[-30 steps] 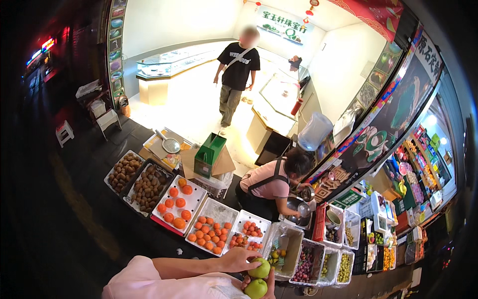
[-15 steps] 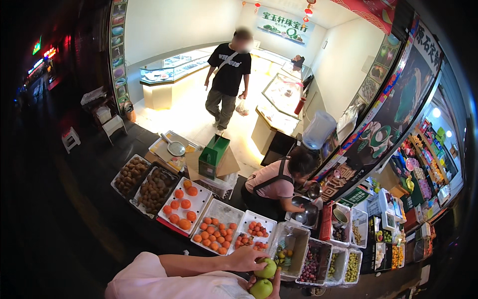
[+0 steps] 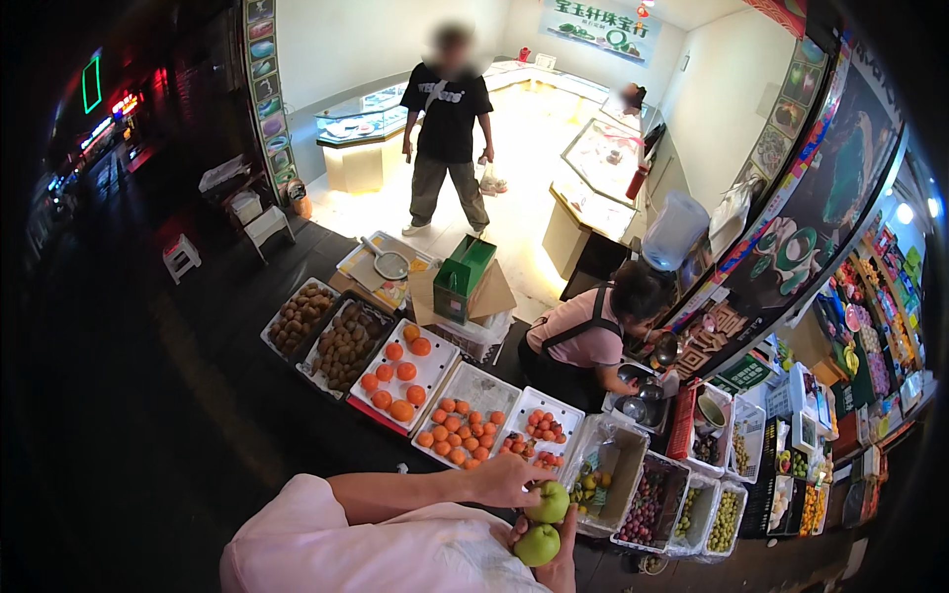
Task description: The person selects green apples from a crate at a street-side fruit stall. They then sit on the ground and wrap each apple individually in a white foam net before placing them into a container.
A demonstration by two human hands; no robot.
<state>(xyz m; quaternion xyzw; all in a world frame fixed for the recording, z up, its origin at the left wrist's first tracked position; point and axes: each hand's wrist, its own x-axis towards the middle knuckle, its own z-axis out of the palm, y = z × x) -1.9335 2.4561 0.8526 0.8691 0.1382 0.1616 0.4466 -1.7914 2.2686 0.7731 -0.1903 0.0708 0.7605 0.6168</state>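
Observation:
Two green apples are held close together at the lower middle, the upper apple [image 3: 548, 502] touching the lower apple [image 3: 538, 545]. My left hand [image 3: 506, 481] reaches across from the left, its fingers closed on the top of the upper apple. From below, my right hand [image 3: 561, 565] cups both apples, with fingers showing on both sides of them; its palm is hidden behind the fruit. Beyond my hands stand a white tray of small orange-red fruit [image 3: 544, 427] and a plastic-lined crate of yellow-green fruit [image 3: 623, 457].
A row of fruit holds kiwifruit [image 3: 346, 346], large orange fruit [image 3: 405, 371], smaller orange fruit [image 3: 460, 433] and dark grapes [image 3: 647, 504]. Behind it, a person in pink [image 3: 583, 336] bends over metal bowls [image 3: 638, 400]. Another person in black [image 3: 447, 124] stands among glass display cases.
The view has shifted, so the stall sits further right and the apples slightly higher. The person in black now stands with legs apart. My hands keep hold of both apples.

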